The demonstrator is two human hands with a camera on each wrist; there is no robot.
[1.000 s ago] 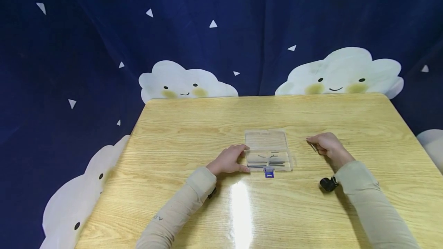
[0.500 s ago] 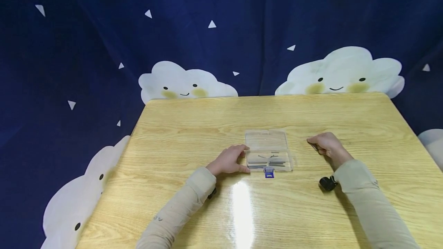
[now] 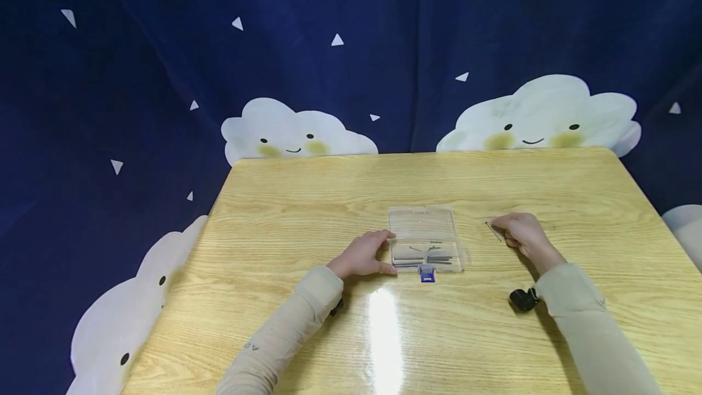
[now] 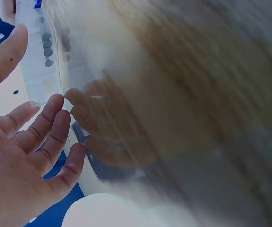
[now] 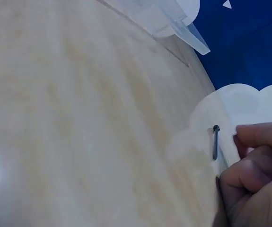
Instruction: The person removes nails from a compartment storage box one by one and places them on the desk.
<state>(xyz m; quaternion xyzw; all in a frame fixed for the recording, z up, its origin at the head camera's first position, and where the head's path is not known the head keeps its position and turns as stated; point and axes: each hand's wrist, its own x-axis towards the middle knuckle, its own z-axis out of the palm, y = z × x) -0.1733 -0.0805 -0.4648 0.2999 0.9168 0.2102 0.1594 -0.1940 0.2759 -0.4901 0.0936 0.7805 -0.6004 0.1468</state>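
A clear plastic box [image 3: 422, 222] lies with its lid folded back on the table, several nails [image 3: 439, 259] in its compartments. My left hand [image 3: 364, 253] is at the box's left side, thumb and fingertips touching it; the left wrist view shows the fingers [image 4: 45, 130] spread along the edge, with nail heads [image 4: 47, 45] behind. To the right of the box, one nail [image 3: 493, 231] lies on the table. My right hand [image 5: 258, 175] is just beside this nail, apart from it, index finger extended and the other fingers loosely bent, with nothing seen in its grip.
The wooden table [image 3: 274, 200] carries a bright light reflection in front of the box. A blue latch [image 3: 426, 275] sticks out from the box's front edge. Behind the table hangs a dark blue curtain [image 3: 307, 66] with clouds.
My right hand has let go of the nail and drawn slightly back to the right, leaving the nail on the table. My left hand and the box have stayed put.
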